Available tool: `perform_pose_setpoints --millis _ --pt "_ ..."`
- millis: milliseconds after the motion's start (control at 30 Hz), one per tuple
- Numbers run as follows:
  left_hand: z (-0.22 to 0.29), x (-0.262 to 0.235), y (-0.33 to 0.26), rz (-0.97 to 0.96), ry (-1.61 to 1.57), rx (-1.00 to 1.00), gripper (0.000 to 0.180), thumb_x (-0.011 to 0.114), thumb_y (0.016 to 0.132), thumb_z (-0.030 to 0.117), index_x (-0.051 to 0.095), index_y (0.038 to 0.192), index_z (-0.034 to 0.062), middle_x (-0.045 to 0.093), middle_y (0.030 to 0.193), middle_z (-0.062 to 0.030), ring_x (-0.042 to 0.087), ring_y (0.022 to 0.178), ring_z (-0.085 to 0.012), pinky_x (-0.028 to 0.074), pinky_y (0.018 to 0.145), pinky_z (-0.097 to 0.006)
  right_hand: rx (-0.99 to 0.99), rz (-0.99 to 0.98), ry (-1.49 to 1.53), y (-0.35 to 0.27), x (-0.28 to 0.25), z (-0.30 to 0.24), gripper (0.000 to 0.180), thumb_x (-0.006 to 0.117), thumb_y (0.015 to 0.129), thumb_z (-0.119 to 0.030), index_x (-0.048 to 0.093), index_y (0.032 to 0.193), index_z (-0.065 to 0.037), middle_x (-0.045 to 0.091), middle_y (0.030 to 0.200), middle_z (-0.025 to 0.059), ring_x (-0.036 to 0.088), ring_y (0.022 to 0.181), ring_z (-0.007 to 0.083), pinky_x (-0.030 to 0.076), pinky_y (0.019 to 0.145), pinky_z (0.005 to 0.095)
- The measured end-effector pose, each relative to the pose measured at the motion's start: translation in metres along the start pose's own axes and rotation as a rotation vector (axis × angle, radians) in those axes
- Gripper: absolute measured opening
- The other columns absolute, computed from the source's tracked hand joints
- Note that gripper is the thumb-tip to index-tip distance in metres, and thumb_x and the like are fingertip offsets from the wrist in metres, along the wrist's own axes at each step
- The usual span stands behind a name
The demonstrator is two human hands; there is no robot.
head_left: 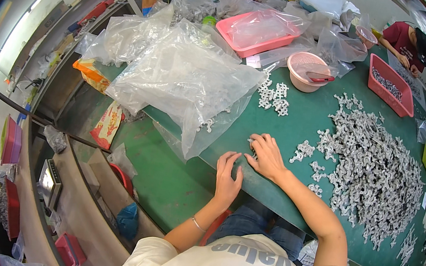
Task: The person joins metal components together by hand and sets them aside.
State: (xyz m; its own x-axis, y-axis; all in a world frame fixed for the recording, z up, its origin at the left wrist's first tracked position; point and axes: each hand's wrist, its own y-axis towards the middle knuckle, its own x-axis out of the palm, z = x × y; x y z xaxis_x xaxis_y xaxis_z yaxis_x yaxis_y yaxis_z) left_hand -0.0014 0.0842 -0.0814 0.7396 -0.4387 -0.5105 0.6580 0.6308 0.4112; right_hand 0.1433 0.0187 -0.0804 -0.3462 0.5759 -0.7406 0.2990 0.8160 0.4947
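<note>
My right hand rests on the green tabletop near its front edge. Its fingers curl over a small grey metal part, mostly hidden beneath them. Just to the left, my left hand hovers at the table edge, fingers bent and apart, with nothing visible in it. Right of my right hand lie small clusters of the same grey parts, and beyond them a big heap of these parts spreads over the table. A few more parts sit in short rows farther back.
Large clear plastic bags cover the table's left. Behind are a pink tray, a round pink basket with a red-handled tool, and a red bin of parts. Another person works at the far right. Shelving stands left.
</note>
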Motion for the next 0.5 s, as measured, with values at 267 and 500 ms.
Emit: perform_pose_setpoints --millis 267,500 --pt "-0.002 0.025 -0.002 0.212 0.034 0.035 0.029 0.055 0.067 -0.004 0.057 0.095 0.0017 0.053 0.096 -0.0106 0.048 0.090 -0.0280 0.040 0.078 -0.036 0.101 -0.007 -0.074 -0.003 0.003 -0.002 0.019 0.063 0.070 -0.019 0.049 0.076 -0.007 0.047 0.078 0.0062 0.051 0.075 0.0229 0.044 0.048 0.0341" --pt "0.000 0.033 -0.002 0.222 0.166 0.027 0.028 0.057 0.066 0.002 0.058 0.093 0.0063 0.053 0.096 -0.0065 0.049 0.088 -0.0253 0.039 0.075 -0.035 0.082 -0.031 -0.138 -0.013 -0.001 -0.007 0.017 0.062 0.072 -0.018 0.049 0.075 -0.007 0.047 0.076 0.0056 0.054 0.074 0.0225 0.045 0.052 0.0375"
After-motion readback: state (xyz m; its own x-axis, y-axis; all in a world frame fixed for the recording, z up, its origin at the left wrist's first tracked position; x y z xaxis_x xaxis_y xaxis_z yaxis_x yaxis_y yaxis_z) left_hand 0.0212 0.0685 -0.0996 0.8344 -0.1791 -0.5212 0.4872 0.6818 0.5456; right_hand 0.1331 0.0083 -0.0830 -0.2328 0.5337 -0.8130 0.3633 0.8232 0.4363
